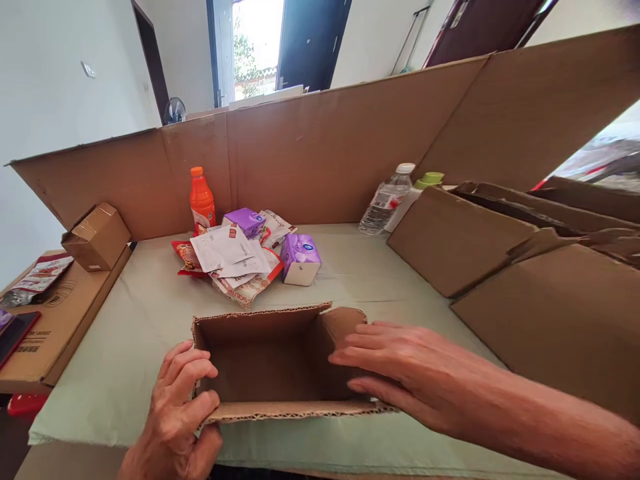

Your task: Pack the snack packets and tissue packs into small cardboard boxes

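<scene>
An open-topped cardboard box (270, 373) sits before me near the front edge of the cloth-covered table, and its inside looks bare. My left hand (183, 407) grips the box's left wall, fingers curled over the rim and the thumb at the near corner. Over the right end lies my right hand (395, 367), its fingers reaching across the rim into the box and the thumb lower, by the near side. The right wall between them is partly hidden by this hand. Behind the box is a pile of white sachets (223, 250) and snack packets (250, 287).
Two purple tissue packs (301, 257) lie by the pile, with an orange drink bottle (202, 200) behind. A clear water bottle (387, 200) leans at the back right. Large cardboard boxes (465, 240) stand right; a small carton (97, 237) sits left. A cardboard screen (325, 153) borders the back.
</scene>
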Motion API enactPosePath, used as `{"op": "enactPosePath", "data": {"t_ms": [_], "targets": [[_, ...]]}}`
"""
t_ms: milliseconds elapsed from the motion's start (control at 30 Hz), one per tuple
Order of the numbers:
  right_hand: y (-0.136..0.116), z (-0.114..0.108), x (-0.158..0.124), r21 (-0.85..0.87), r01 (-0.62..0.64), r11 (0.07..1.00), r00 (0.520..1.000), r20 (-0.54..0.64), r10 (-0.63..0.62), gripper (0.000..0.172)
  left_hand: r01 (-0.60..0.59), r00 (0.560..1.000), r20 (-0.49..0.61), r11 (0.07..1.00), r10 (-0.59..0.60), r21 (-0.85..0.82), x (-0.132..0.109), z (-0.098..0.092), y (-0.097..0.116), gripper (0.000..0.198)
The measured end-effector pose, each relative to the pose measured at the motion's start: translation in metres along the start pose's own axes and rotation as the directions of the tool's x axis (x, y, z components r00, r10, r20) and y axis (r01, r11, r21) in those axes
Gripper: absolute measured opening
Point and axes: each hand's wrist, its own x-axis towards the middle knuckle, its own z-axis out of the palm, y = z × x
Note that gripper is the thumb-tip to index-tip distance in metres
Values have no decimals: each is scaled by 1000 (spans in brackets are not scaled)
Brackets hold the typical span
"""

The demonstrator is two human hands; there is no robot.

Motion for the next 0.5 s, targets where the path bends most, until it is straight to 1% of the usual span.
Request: {"op": "enactPosePath", "data": {"t_ms": [67, 100, 133, 200, 267, 300, 333, 367, 433, 467, 500], "targets": [[6, 15, -23, 121, -48, 991, 994, -97, 60, 23, 2, 1000, 20, 1000, -2, 0, -4, 2, -3, 27], [6, 27, -32, 190, -87, 978, 977, -173, 121, 22, 3, 1000, 30, 1000, -3, -1, -6, 3, -4, 28], [4, 40, -40, 267, -123, 956, 947, -256, 193, 20, 5, 999, 35, 1000, -4, -2, -8, 4, -4, 29], [-2, 66, -50, 426, -171, 888, 853, -388, 350, 19, 7, 999, 38, 1000, -7, -5, -10, 6, -5, 32], [-8, 86, -54, 552, -177, 815, 756, -454, 472, 19, 11, 1000, 23, 1000, -11, 5, -11, 7, -5, 33], [-10, 90, -54, 597, -179, 782, 728, -455, 513, 19, 11, 1000, 8, 1000, -11, 15, -11, 6, -6, 33], [-10, 91, -53, 635, -182, 751, 720, -434, 541, 20, 9, 1000, -6, 1000, -9, 27, -11, 4, -7, 33], [-8, 89, -52, 670, -190, 717, 736, -386, 556, 24, 0, 1000, -16, 999, 0, 39, -12, 2, -9, 34], [1, 75, -48, 721, -237, 652, 788, -250, 562, 35, -15, 1000, -24, 998, 17, 61, -13, -3, -14, 35], [8, 66, -45, 727, -276, 629, 800, -190, 570, 40, -13, 1000, -24, 998, 15, 69, -14, -5, -17, 36], [16, 58, -42, 717, -322, 619, 792, -154, 590, 43, -4, 1000, -25, 997, 5, 73, -16, -7, -20, 36]]}}
